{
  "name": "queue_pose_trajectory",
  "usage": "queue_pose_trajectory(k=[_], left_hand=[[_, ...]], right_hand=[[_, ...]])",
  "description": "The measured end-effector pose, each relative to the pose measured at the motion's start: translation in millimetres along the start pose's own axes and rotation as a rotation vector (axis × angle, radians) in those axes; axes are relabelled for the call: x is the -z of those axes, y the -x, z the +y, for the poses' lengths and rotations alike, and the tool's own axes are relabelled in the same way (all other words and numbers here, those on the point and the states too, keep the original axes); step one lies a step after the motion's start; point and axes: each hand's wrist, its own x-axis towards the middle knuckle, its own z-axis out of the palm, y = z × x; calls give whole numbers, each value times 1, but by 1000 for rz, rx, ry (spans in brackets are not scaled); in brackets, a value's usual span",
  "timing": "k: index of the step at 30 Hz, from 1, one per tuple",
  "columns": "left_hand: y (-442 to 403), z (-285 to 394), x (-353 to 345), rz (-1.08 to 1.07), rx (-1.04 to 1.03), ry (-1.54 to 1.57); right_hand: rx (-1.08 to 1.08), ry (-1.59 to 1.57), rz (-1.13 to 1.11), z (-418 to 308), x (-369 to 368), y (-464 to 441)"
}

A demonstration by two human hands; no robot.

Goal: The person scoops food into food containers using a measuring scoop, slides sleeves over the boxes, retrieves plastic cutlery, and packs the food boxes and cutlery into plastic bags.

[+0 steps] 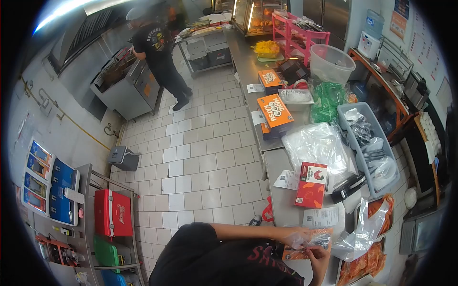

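Observation:
At the bottom right, my left hand is closed on a crumpled clear plastic bag. My right hand pinches at the same bag from the near side. Something dark shows by the bag, too small to name. Beneath both hands lies an orange box, partly hidden by them. A printed paper slip lies just beyond it. To the right, a translucent plastic bag rests beside metal trays of orange-red food.
A red box stands on the steel counter, with clear plastic sheets behind it. Orange-topped boxes sit farther along. A grey-blue bin holds packaging. Another person stands by the fryer. A red cooler is on the left shelf.

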Motion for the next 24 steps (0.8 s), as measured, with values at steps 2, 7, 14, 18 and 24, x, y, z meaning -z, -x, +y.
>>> queue_pose_trajectory(k=[2, 7, 14, 18, 24], left_hand=[[0, 0, 1, 0, -8, -16], [-3, 28, 2, 140, 309, 755], [-4, 41, 3, 200, 146, -568], [-10, 0, 33, 141, -71, -306], [-111, -58, 38, 72, 136, -281]], right_hand=[[53, 49, 61, -21, -13, -1], [25, -98, 143, -31, -22, 3], [284, 531, 556, 7, -29, 14], [30, -34, 351, -18, -8, 16], [-4, 9, 456, -30, 68, -24]])
